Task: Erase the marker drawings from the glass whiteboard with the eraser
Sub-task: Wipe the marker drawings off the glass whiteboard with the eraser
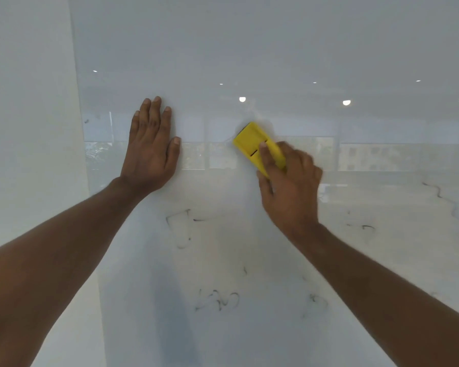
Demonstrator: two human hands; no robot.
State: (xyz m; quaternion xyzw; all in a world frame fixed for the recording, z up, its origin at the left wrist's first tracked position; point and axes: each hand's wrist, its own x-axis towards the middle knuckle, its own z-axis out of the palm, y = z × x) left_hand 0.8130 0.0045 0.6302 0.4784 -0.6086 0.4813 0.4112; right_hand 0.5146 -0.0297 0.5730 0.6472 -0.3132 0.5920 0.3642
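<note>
Two hands on one glass whiteboard [276, 49], one yellow eraser [252, 140] at work.

The left hand [150, 152] lies flat and released against the glass, fingers together, grasping nothing. The right hand [289, 186] grasps the single eraser, forefinger along its back, pressing it tilted against the board just right of the left hand, at about the same height. Below the hands, faint marker traces [217, 300] remain: a box-like outline low centre, a scribble beneath it, a smaller one to its right, short dashes and a wavy line at far right. Seven bright round spots of reflected light [346, 102] show in the glass above.
</note>
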